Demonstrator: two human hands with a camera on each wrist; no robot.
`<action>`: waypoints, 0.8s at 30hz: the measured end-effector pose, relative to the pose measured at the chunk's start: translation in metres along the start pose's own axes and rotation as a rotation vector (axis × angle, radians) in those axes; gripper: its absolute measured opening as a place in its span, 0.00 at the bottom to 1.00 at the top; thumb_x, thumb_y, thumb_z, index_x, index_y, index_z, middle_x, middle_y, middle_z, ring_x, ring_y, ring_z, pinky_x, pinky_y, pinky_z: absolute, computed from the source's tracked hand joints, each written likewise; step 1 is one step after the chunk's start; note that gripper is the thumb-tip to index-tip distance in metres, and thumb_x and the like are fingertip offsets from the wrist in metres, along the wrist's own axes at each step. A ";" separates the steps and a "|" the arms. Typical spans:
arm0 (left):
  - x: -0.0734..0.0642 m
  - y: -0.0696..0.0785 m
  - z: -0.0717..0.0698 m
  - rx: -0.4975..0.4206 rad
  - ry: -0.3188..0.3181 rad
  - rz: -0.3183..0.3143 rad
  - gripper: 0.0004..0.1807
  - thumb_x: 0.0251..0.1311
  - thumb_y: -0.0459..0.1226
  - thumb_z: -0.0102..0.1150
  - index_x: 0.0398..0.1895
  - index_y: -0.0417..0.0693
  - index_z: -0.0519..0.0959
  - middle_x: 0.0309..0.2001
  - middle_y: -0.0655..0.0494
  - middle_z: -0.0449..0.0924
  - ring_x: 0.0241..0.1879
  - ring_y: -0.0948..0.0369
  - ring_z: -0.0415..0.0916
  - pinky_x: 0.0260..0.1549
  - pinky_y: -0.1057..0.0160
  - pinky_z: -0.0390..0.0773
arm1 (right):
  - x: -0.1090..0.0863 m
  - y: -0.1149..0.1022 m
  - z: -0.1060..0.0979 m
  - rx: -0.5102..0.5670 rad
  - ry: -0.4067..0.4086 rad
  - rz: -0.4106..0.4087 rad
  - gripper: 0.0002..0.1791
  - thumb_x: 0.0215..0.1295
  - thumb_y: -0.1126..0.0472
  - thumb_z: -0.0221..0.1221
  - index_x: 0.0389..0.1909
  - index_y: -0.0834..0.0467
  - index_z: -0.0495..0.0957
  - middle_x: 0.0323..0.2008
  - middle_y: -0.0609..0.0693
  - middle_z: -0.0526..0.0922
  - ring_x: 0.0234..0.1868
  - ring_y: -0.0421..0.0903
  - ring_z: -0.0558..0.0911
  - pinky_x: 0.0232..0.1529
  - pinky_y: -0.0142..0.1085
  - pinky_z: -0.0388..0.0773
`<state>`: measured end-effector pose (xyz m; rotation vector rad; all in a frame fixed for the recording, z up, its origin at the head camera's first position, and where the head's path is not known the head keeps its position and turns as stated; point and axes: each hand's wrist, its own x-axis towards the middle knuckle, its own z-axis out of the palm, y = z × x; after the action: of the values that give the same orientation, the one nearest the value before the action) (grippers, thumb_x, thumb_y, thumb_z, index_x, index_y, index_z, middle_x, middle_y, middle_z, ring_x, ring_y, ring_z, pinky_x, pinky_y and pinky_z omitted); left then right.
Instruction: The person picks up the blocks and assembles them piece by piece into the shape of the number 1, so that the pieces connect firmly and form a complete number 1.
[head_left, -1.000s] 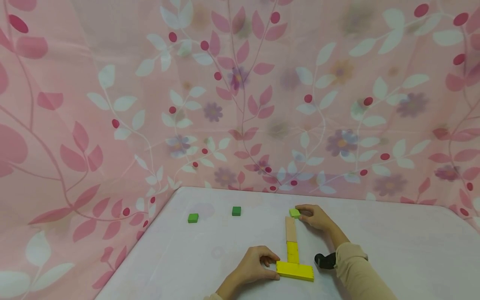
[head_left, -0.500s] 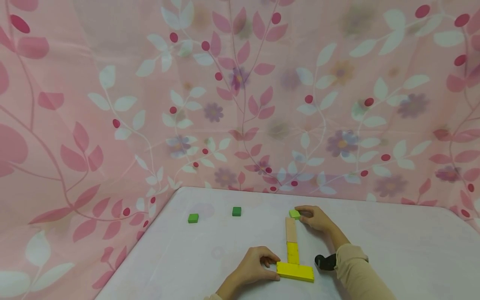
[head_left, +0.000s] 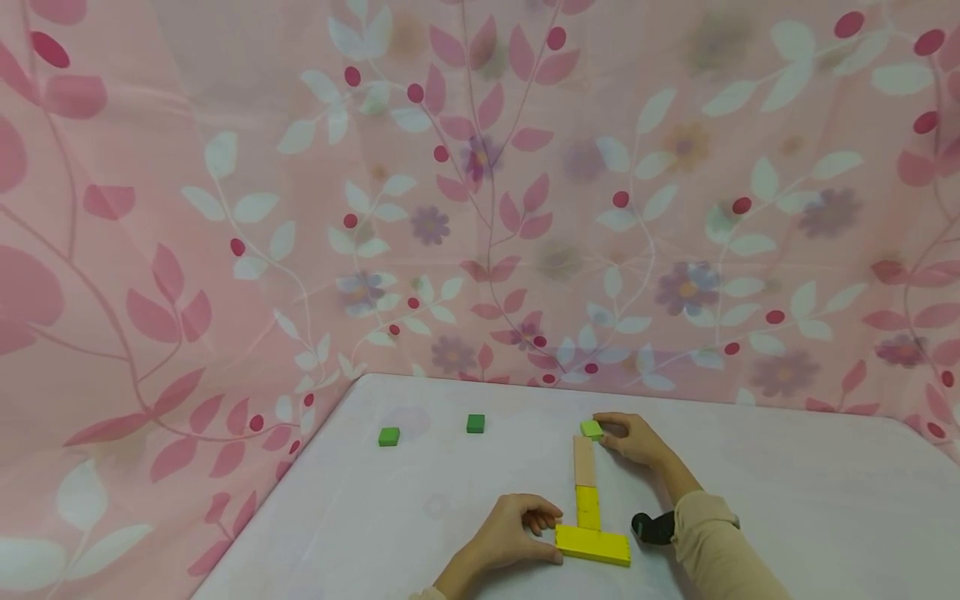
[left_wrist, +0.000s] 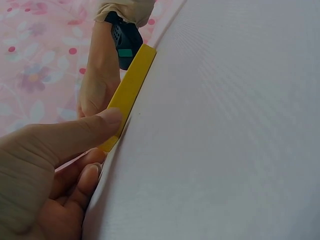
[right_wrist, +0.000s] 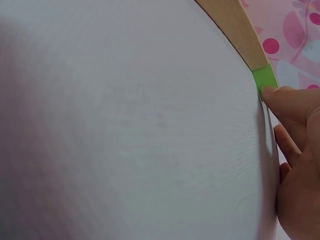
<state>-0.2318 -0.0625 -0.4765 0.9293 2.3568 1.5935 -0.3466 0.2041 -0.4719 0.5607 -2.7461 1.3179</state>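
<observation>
Lime block (head_left: 588,431), touching the tan block (head_left: 584,461) on the desk (head_left: 825,483), is pinched by the right hand (head_left: 635,441); long yellow bar (head_left: 592,545) is held at its left end by the left hand (head_left: 510,533). Both likely light, stiff, best gripped by opposite sides.

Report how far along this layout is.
Looks done: long yellow block, short yellow block and tan block form a T. In hand: the right hand pinches the lime block at the tan block's end; the left hand holds the long yellow block. Perhaps left: the dark green block and mid-green block, lying apart.
</observation>
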 end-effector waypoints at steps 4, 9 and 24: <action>0.000 0.000 -0.001 -0.014 -0.005 -0.003 0.19 0.42 0.33 0.74 0.41 0.40 0.82 0.33 0.62 0.81 0.29 0.73 0.72 0.31 0.72 0.77 | 0.000 0.003 0.001 -0.012 0.006 0.011 0.22 0.59 0.68 0.60 0.56 0.66 0.74 0.57 0.65 0.73 0.63 0.65 0.65 0.62 0.61 0.55; 0.002 0.000 -0.002 -0.035 -0.008 0.006 0.16 0.47 0.36 0.71 0.41 0.40 0.82 0.32 0.58 0.82 0.28 0.72 0.73 0.31 0.72 0.77 | 0.000 0.004 0.000 0.002 0.004 -0.005 0.22 0.59 0.67 0.60 0.56 0.66 0.74 0.57 0.64 0.74 0.62 0.64 0.66 0.62 0.61 0.55; 0.007 -0.006 -0.032 0.029 0.124 -0.011 0.12 0.55 0.35 0.65 0.37 0.35 0.81 0.29 0.53 0.82 0.27 0.69 0.75 0.31 0.72 0.77 | -0.002 0.001 -0.002 0.004 -0.005 -0.045 0.22 0.60 0.68 0.59 0.56 0.69 0.73 0.56 0.65 0.75 0.62 0.65 0.66 0.62 0.61 0.55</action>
<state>-0.2542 -0.0848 -0.4671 0.8441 2.4691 1.6626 -0.3454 0.2070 -0.4717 0.6232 -2.7182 1.3142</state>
